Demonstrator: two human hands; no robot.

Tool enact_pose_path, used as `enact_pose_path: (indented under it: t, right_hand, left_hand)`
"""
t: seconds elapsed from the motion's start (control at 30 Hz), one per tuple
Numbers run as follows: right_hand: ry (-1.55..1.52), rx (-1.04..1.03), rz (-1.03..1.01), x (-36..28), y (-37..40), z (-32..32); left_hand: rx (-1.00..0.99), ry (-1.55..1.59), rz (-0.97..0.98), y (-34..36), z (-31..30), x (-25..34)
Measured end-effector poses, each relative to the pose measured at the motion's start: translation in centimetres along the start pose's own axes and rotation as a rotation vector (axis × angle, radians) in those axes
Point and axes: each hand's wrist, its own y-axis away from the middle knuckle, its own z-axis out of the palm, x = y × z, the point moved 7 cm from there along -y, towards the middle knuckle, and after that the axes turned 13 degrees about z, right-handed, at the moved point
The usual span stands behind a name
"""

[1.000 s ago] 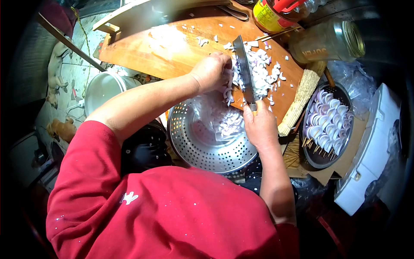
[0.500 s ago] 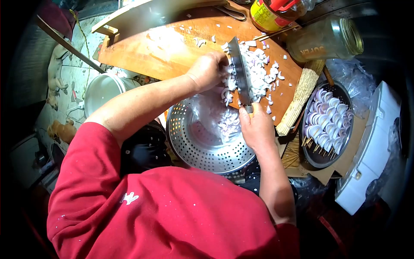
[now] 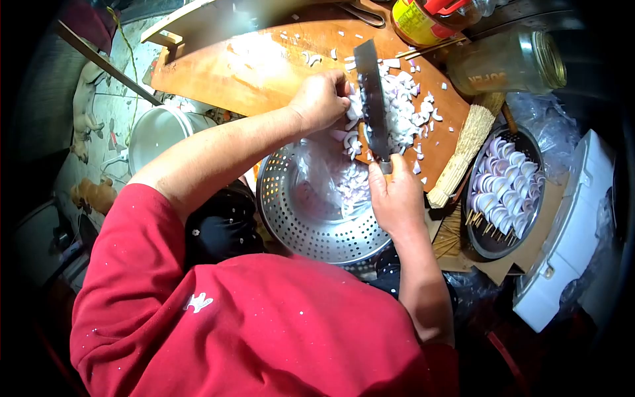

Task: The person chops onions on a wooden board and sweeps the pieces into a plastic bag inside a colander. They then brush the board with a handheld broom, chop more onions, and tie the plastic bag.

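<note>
My right hand grips the handle of a cleaver. Its dark blade is turned so that its broad side faces up, over the wooden board. Chopped purple-white onion lies heaped to the right of the blade. On the blade's left side, my left hand has its fingers curled against onion pieces, its fingertips partly hidden. Below the board's near edge stands a perforated metal colander. Inside it, a clear plastic bag holds more chopped onion.
At right, an oval black basket holds skewered onion slices. A straw brush, a glass jar and a yellow-labelled bottle flank the board. A white bucket stands left, a white foam lid far right.
The cleaver blade has tilted, showing more of its broad side. My left hand has drawn slightly away from the blade, its fingers still curled. The view has shifted a little.
</note>
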Motion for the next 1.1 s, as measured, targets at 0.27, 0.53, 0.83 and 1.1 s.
enact_pose_path:
  t: [0.27,0.53,0.83,1.1]
  right_hand:
    - [0.051,-0.022,0.024,0.1,-0.1,0.0]
    - [0.097,-0.047,0.01,0.5,-0.6,0.9]
    - [0.138,-0.084,0.052,0.4,-0.1,1.1]
    - [0.165,-0.065,-0.008,-1.1,0.7,0.1]
  left_hand:
    - [0.016,-0.031,0.01,-0.3,-0.2,-0.2]
    - [0.024,-0.083,0.082,-0.1,-0.6,0.2]
    - [-0.142,0.169,-0.158,0.0,-3.3,-0.4]
    - [-1.237,0.077,0.016,7.2,5.4,1.8]
